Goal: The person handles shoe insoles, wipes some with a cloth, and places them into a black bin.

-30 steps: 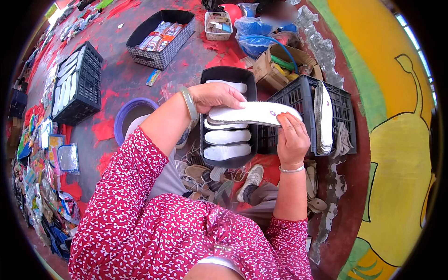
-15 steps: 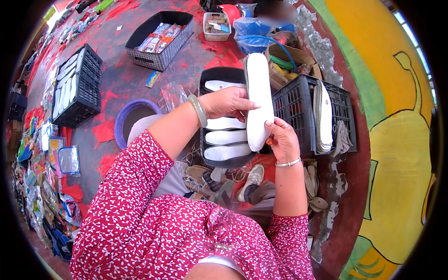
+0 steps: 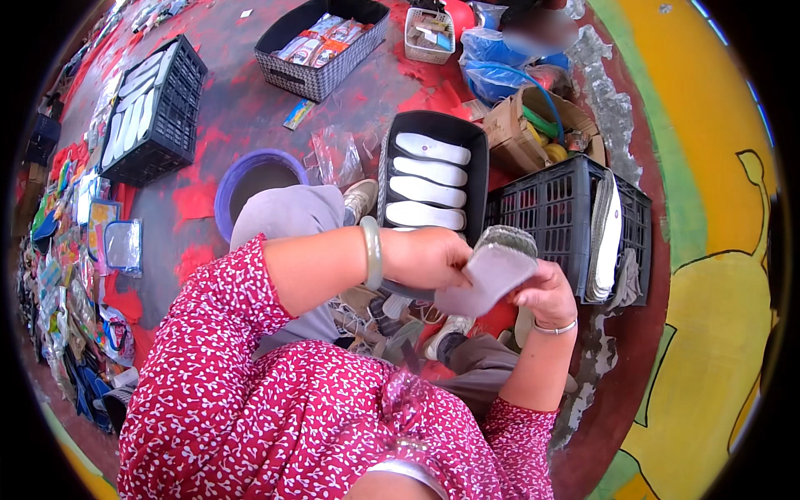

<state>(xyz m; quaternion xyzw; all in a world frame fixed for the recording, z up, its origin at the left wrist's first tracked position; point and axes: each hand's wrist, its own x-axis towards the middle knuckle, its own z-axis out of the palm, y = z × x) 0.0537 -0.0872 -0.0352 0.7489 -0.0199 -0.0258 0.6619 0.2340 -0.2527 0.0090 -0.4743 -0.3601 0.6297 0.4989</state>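
Note:
A small stack of shoe insoles [image 3: 498,268] is tipped up between my two hands, its layered grey edges facing up and a pale face toward me. My left hand [image 3: 429,258], with a pale bangle at the wrist, pinches the near left side of the stack. On the other side, my right hand [image 3: 546,293], wearing a silver bracelet, is closed round the lower right edge. Just beyond my left hand stands a black bin [image 3: 390,179] with several white insoles [image 3: 428,193] laid in rows. My left forearm and hand cover its near end.
Right of the bin is a black plastic crate [image 3: 537,208] with insoles [image 3: 606,237] hung over its side. Behind it sits an open cardboard box [image 3: 510,137]. A purple tub [image 3: 229,196] and another insole-filled crate [image 3: 179,108] stand left. Shoes lie below my hands.
The insoles were upright and lengthwise, white face showing; now they are lower, nearer me and tipped end-on. Both hands moved down, the right also rightward. The view has shifted, showing more of the bin.

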